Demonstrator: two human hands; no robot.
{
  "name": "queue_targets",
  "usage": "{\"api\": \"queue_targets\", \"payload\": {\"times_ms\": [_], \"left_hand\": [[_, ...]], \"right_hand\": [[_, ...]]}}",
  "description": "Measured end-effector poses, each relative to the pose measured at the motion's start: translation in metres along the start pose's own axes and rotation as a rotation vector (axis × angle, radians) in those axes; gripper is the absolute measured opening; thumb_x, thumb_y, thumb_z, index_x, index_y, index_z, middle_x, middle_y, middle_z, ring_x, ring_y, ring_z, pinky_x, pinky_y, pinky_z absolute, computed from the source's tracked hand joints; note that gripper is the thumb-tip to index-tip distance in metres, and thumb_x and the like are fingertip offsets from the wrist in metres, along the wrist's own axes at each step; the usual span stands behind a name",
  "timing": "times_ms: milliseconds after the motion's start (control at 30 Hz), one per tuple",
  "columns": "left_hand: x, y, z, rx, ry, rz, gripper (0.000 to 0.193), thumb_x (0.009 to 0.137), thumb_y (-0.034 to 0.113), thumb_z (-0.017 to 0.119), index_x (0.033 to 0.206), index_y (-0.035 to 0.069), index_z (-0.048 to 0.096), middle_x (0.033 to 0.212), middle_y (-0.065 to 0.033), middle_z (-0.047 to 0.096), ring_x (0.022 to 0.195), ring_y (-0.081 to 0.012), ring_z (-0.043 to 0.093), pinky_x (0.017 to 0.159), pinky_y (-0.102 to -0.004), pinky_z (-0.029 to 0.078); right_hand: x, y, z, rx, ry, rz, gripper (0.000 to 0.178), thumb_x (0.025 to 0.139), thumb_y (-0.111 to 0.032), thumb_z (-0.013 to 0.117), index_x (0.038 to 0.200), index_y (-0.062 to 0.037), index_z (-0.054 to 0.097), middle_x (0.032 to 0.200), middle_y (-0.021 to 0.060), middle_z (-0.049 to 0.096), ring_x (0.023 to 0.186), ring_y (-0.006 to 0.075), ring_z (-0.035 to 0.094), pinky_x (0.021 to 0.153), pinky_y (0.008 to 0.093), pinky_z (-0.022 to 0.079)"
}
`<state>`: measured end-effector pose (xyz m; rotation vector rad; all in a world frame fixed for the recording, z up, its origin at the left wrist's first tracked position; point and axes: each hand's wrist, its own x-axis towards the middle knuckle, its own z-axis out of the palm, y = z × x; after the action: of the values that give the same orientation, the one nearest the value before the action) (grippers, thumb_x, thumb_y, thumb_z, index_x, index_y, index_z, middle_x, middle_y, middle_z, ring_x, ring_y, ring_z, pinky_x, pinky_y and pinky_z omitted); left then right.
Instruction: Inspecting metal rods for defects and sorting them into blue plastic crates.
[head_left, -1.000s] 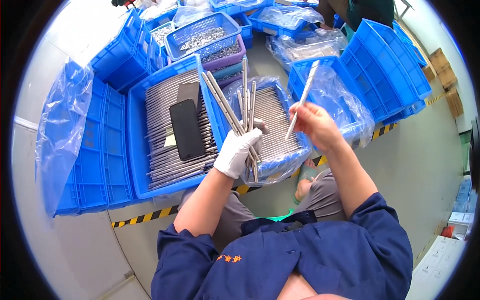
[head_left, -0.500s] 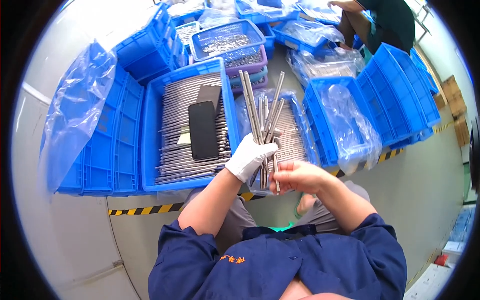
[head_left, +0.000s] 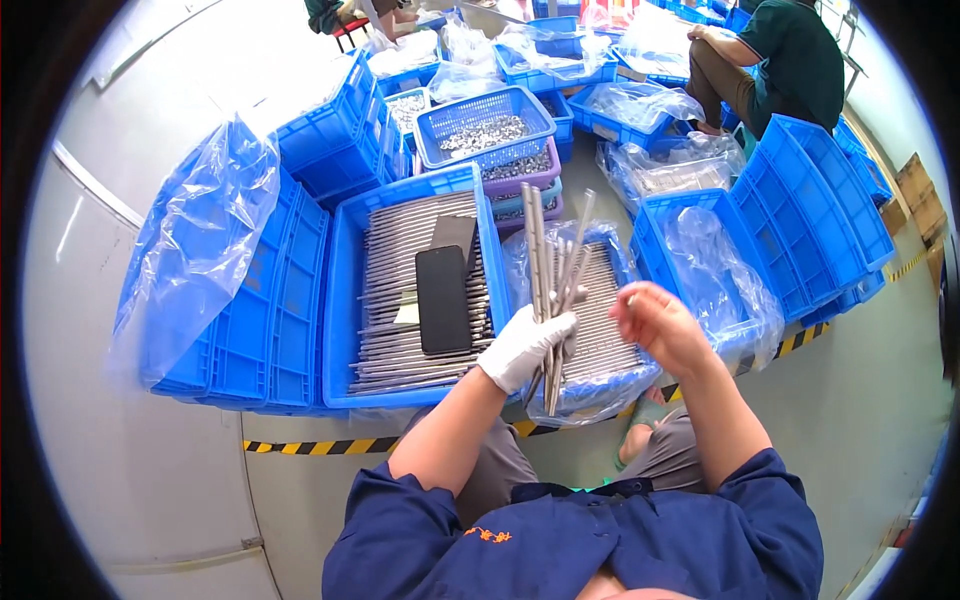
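Observation:
My left hand point(head_left: 522, 350), in a white glove, is closed around a bundle of thin metal rods point(head_left: 540, 250). The rods stand roughly upright and fan apart at the top; a few look blurred. Beneath them is a blue crate point(head_left: 640, 378) lined with clear plastic, holding rows of similar rods. My bare right hand point(head_left: 662, 325) is raised over the right side of that crate, apart from the bundle. Its fingers are loosely curled and slightly spread, and no rod shows in them.
To the left, a larger blue crate point(head_left: 345, 310) of metal rods carries a black phone point(head_left: 442, 300) and a dark block point(head_left: 456, 231). Stacked baskets point(head_left: 540, 117) of small metal parts stand behind. At right is a plastic-lined crate point(head_left: 650, 235). A person point(head_left: 795, 70) sits at the far right.
My right hand has left the lower end of a rod and risen to the right. The left hand keeps its grip on the bundle. The whole view has shifted.

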<state>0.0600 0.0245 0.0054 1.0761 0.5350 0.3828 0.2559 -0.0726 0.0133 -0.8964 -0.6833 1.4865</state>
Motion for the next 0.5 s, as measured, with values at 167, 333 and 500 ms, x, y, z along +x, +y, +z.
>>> {"api": "queue_targets", "payload": {"times_ms": [167, 333, 500], "left_hand": [[-0.004, -0.016, 0.024, 0.147, -0.065, -0.136, 0.019, 0.087, 0.026, 0.054, 0.090, 0.007, 0.055, 0.064, 0.0020, 0.049, 0.056, -0.0074, 0.048, 0.052, -0.0227, 0.040], [-0.002, -0.021, 0.028, 0.168, -0.051, -0.191, 0.020, 0.085, 0.027, 0.056, 0.081, 0.008, 0.054, 0.064, 0.0009, 0.050, 0.057, -0.0082, 0.047, 0.053, -0.0231, 0.039], [-0.001, -0.020, 0.023, 0.194, -0.029, -0.114, 0.020, 0.083, 0.026, 0.060, 0.081, 0.007, 0.055, 0.064, 0.0019, 0.050, 0.056, -0.0079, 0.047, 0.053, -0.0230, 0.039]], "right_hand": [[0.009, 0.003, -0.019, 0.112, 0.110, -0.205, 0.020, 0.090, -0.018, 0.053, 0.105, -0.0045, 0.055, 0.092, 0.0049, 0.062, 0.070, 0.0074, 0.054, 0.066, 0.0203, 0.045], [0.006, 0.002, -0.023, -0.004, 0.048, -0.033, 0.018, 0.089, -0.017, 0.055, 0.103, -0.0050, 0.056, 0.092, 0.0039, 0.061, 0.068, 0.0072, 0.052, 0.065, 0.0204, 0.045], [0.002, -0.001, -0.018, -0.015, 0.024, -0.053, 0.016, 0.089, -0.014, 0.055, 0.101, -0.0049, 0.057, 0.092, 0.0038, 0.062, 0.070, 0.0071, 0.053, 0.066, 0.0204, 0.045]]}}
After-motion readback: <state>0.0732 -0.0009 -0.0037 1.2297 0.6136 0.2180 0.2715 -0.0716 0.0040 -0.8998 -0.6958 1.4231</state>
